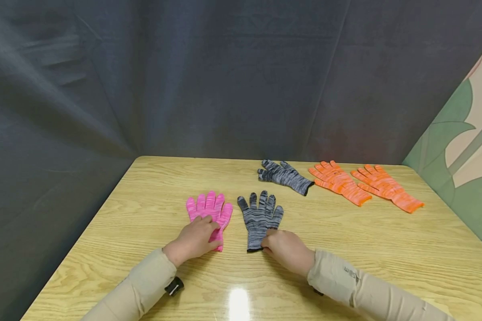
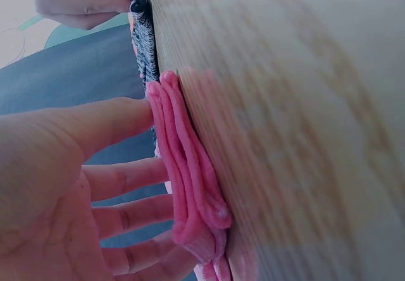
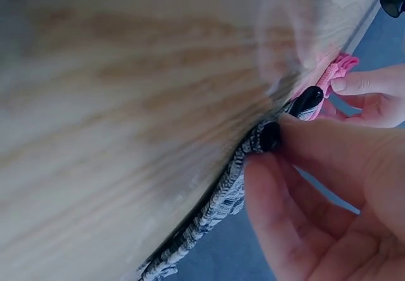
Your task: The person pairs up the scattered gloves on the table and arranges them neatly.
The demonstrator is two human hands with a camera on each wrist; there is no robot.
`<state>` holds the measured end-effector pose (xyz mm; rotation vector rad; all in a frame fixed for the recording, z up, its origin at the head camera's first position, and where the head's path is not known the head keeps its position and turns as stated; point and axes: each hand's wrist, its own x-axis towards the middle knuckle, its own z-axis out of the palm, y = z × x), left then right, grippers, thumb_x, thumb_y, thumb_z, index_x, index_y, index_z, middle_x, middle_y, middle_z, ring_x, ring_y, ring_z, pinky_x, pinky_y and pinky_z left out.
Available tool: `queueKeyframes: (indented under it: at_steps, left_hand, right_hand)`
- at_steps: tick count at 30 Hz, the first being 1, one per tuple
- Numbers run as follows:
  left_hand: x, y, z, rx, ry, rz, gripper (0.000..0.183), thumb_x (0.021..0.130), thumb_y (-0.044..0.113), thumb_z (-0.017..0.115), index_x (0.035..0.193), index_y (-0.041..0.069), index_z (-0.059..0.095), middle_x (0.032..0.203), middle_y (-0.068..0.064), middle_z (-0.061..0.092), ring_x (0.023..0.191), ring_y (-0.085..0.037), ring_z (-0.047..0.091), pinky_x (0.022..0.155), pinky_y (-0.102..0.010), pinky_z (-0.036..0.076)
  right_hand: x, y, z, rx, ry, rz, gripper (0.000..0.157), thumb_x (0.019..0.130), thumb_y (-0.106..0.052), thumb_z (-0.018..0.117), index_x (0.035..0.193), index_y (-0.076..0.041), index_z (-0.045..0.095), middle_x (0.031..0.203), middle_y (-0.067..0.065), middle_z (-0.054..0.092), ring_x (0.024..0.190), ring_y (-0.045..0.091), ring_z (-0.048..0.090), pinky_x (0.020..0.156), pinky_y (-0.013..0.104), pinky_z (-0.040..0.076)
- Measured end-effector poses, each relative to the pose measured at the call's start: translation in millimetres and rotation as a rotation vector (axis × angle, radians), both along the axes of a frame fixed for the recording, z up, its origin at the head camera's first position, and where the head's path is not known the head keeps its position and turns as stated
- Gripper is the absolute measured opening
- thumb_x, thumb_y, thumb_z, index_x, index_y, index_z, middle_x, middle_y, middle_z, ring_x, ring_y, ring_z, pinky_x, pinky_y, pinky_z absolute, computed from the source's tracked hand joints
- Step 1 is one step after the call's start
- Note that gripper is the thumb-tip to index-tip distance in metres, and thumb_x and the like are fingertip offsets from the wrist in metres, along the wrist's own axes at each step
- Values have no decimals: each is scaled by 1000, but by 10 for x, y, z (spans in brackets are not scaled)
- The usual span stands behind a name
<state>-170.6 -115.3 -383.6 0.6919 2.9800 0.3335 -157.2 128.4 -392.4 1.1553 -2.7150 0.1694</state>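
Left hand [image 1: 197, 236] touching pink glove [image 1: 209, 208] on counter [image 1: 144, 200], fingers extended, apart. Right hand [image 1: 287, 250] pinches near gray glove [image 1: 259, 222] at cuff [image 1: 255, 250], right of pink glove. Far gray glove [image 1: 286, 176], orange gloves [image 1: 341, 182]: behind-right of it.

Passable over desk [image 1: 104, 223] left of pink glove [image 1: 210, 205], narrowly between it and nearer grey glove [image 1: 259, 218]; blocked back-right by orange gloves [image 1: 341, 182].

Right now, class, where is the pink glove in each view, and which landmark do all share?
Head: pink glove, just left of centre, lower half, under the left hand.
Left wrist: pink glove, near centre, edge-on.
Right wrist: pink glove, upper right, partly hidden.
Shared landmark: grey glove pinched by the right hand.
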Motion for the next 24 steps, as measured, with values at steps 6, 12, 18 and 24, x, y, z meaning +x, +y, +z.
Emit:
queueKeyframes:
  at_steps: [6,12,18,24]
  left_hand:
    - [2,2,0,1,-7,7,32,80,28,72,99,3,66,80,-2,47,73,-18,41,58,-30,37]
    - [7,8,7,1,-16,10,32,81,28,72,99,3,66,80,-2,47,72,-18,40,58,-30,36]
    - [5,6,11,4,-23,13,31,81,27,72,99,3,66,79,-2,46,71,-18,39,57,-29,35]
    - [-12,3,-3,3,-11,3,30,81,28,71,97,4,65,78,0,45,70,-16,38,56,-27,34]
  right_hand:
    - [10,-9,3,47,25,4,11,77,-8,73,67,-12,70,66,-2,58,57,6,55,48,15,45]
    - [22,-8,14,45,8,1,9,77,-9,73,69,-12,70,67,-2,58,57,6,55,49,16,45]
    - [2,23,12,15,-46,28,8,77,-9,73,71,-12,68,69,-2,57,59,6,55,51,16,46]
    - [-63,79,81,14,-175,47,9,81,-14,70,74,-15,64,75,-3,60,64,5,55,52,18,43]
